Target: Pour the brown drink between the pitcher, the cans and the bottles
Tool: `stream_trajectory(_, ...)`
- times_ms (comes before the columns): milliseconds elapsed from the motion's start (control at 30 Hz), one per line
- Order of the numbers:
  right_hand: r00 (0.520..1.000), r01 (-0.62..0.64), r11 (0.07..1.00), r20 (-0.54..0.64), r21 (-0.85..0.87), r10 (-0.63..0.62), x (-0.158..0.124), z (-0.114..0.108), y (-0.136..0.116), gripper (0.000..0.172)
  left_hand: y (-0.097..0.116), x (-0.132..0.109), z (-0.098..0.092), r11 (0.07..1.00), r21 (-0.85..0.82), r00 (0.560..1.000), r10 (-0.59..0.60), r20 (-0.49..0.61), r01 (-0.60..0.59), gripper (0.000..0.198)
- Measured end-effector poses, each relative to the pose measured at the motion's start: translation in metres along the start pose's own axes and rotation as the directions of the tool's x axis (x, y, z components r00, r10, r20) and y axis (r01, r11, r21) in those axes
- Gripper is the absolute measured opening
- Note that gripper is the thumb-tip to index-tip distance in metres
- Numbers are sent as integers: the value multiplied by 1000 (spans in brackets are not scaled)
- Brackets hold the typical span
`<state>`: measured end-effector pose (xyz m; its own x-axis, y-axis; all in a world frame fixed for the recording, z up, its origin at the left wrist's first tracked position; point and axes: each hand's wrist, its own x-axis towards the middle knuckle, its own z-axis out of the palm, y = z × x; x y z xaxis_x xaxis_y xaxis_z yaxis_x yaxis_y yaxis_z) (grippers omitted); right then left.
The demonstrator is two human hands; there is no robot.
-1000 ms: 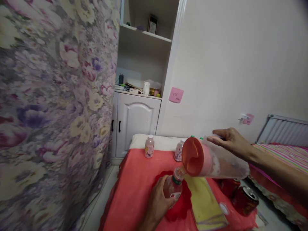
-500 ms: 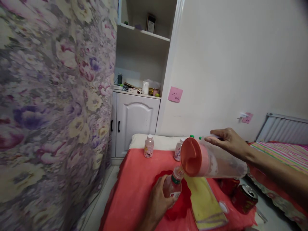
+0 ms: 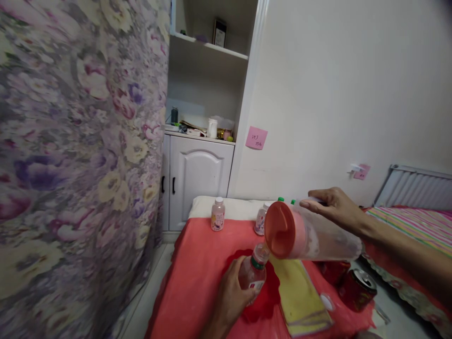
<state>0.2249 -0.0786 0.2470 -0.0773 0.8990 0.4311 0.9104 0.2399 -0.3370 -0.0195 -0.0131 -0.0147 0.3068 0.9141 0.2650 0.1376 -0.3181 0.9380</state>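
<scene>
My left hand (image 3: 231, 289) is wrapped round a small clear bottle (image 3: 254, 275) with a green ring at its neck and no cap on. The bottle is over a red scalloped dish (image 3: 270, 294). In my right hand (image 3: 335, 207) is the handle of a translucent pitcher (image 3: 318, 235), tipped on its side. The pitcher's orange-pink lid (image 3: 281, 230) faces left, its spout side against or just beside the bottle's mouth. Pinkish liquid shows inside the bottle. Whether a stream is running between them is hard to make out.
Two white-capped bottles, one at the left (image 3: 218, 214) and one behind the pitcher lid (image 3: 260, 220), stand on the red tablecloth (image 3: 190, 268). A folded yellow cloth (image 3: 303, 299) lies right of the dish. Dark red cans (image 3: 358, 289) stand at the right edge. A floral curtain (image 3: 84, 165) hangs left.
The view has shifted very slightly. Both hands, the bottle and the tilted pitcher keep nearly the same positions.
</scene>
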Motion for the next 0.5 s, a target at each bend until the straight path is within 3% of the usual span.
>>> stream_trajectory(233,999,-31,995,-16,99,33,-8,10,5,53,-1,-1,0,1000,-6,1000,12,-13,-12,67)
stream_trajectory(500,987,-87,947,-102,308,124,-28,34,32,53,-1,0,-1,1000,-15,1000,3,-4,-3,70)
